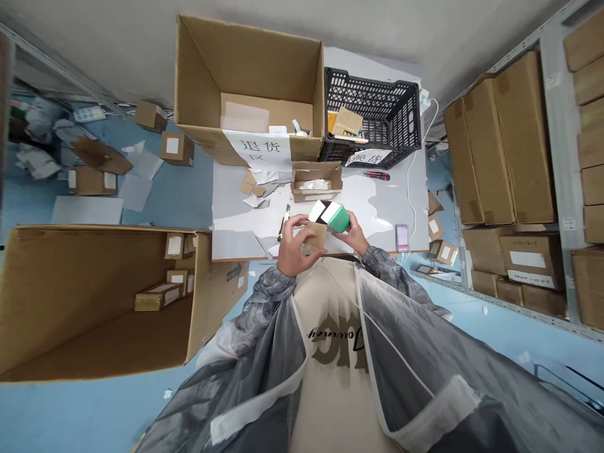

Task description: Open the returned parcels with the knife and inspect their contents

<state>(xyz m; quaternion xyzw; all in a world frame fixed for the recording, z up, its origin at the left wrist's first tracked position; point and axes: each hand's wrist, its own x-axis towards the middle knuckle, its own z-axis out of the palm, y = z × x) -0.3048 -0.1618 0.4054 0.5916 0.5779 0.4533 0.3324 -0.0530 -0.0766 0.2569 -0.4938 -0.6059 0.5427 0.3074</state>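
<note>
Close to my body, over the table's front edge, my left hand pinches a small brown cardboard piece between thumb and fingers. Whether it is a flat card or a little box I cannot tell. Beside it, my right hand is wrapped round a green and white carton, whose white flaps stand open toward the left. The carton's inside looks dark. Just behind both hands lies an open brown cardboard box with white crumpled material in it. A yellow and black utility knife rests left of my left hand.
At the back stand a large open carton with a paper sign and a black plastic crate holding small packets. A red and black knife and a phone lie on the right. Another big carton is at left; shelves hold boxes.
</note>
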